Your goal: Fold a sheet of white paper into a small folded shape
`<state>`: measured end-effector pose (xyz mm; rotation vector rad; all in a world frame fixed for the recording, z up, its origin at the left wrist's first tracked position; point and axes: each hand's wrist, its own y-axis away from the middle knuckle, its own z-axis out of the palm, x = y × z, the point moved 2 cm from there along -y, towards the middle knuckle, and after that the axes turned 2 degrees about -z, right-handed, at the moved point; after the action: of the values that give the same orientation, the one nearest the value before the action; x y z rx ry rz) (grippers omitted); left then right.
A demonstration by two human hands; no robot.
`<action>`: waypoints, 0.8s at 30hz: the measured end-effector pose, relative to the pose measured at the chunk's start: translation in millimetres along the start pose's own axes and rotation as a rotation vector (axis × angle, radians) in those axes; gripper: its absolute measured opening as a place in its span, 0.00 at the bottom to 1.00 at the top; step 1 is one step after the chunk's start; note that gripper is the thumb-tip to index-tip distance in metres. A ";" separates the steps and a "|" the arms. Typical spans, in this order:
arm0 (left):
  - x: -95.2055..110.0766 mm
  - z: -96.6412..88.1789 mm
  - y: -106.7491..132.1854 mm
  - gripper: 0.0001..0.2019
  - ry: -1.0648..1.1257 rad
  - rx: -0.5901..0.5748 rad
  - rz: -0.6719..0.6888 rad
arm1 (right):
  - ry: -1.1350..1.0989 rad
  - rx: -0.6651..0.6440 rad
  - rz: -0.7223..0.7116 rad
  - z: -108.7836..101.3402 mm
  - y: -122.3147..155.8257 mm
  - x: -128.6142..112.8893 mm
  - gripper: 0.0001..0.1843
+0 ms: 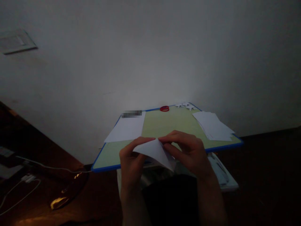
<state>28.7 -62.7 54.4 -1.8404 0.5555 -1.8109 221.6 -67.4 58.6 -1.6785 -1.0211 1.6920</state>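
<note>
A folded piece of white paper (pixel 157 153) is held up between both hands, just in front of a green board with a blue rim (pixel 164 125). My left hand (pixel 131 163) pinches its left edge with thumb and fingers. My right hand (pixel 188 150) grips the right side, fingers curled over the top fold. The paper forms a pointed, triangular shape hanging toward me.
On the board lie a white sheet (pixel 128 128) at the left, a stack of white sheets (pixel 213 126) at the right, red scissors handles (pixel 164 108) at the far edge and small white paper cut-outs (pixel 185 105). White cables (pixel 28 179) lie on the dark floor at left. A pale wall stands behind.
</note>
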 end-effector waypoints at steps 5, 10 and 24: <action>9.0 4.3 0.6 0.09 -0.019 -0.073 0.047 | 0.107 0.021 -0.038 0.0 1.1 -0.6 0.14; 15.2 5.1 0.4 0.10 -0.091 -0.122 0.077 | 0.209 0.043 -0.070 -0.7 0.6 -3.9 0.08; 23.5 1.9 -1.2 0.08 -0.155 -0.269 0.187 | 0.199 -0.013 -0.029 -7.1 2.5 -9.8 0.08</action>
<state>31.4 -75.9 73.9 -2.0056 0.9162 -1.5158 229.7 -75.8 62.6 -1.7908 -0.9588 1.4690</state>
